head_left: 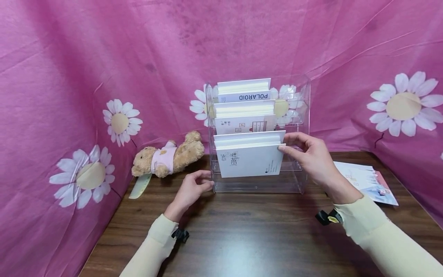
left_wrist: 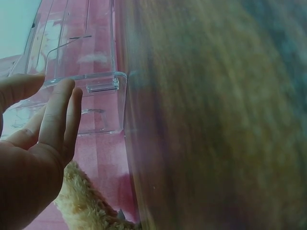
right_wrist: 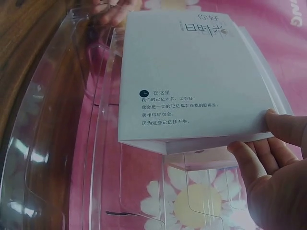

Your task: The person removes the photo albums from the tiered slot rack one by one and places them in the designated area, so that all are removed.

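A clear plastic tiered rack stands on the table, holding several white-covered books in its tiers. My right hand pinches the right edge of the front white book, thumb on its printed cover and fingers behind. The right wrist view shows this book up close, with Chinese text on the cover. Behind it sit a book with a small drawing and a book marked POLAROID. My left hand touches the rack's lower left side, its fingers fairly straight in the left wrist view.
A teddy bear in a pink top lies left of the rack, partly over a pale green comb-like item. Flat on the table at the right is a printed booklet. Pink flowered cloth hangs around the table's back and sides.
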Available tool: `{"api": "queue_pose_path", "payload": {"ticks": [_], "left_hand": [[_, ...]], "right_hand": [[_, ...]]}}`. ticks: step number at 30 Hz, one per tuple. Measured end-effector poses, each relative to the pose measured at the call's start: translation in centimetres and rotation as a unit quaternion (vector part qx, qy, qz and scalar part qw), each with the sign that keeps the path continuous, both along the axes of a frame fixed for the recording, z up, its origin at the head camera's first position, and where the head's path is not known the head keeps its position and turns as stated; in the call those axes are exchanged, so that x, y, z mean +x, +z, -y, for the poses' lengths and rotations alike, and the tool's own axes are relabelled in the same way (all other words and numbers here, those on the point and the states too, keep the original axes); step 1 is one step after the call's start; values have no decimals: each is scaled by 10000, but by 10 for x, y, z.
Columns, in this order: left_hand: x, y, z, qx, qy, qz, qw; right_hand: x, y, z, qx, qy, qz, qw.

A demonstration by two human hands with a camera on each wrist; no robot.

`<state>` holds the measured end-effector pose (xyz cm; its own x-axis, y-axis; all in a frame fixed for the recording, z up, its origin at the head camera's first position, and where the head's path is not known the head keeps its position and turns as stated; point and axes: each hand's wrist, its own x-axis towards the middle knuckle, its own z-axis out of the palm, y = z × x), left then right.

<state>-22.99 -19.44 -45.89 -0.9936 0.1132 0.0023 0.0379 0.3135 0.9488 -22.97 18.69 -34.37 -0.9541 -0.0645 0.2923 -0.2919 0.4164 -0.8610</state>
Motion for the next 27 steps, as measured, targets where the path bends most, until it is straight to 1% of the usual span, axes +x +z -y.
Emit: {"api": "queue_pose_path", "payload": {"ticks": [5, 8, 14, 21, 27], "left_hand": [[0, 0, 0, 315, 9, 148, 9994], [0, 1, -1, 458, 8, 219, 9987], [0, 2, -1, 572, 31, 241, 9981], [0, 2, 1, 600, 3, 253, 9979], [-1, 1, 0, 681, 7, 266, 9973]], "right_hand": [[5, -1, 1, -10, 17, 21, 10000], [8, -2, 1, 89, -7, -30, 10000], [13, -7, 0, 300, -96, -117, 9994], [17, -15, 0, 512, -123, 4, 9986], [23, -20, -1, 463, -102, 7, 9989]]}}
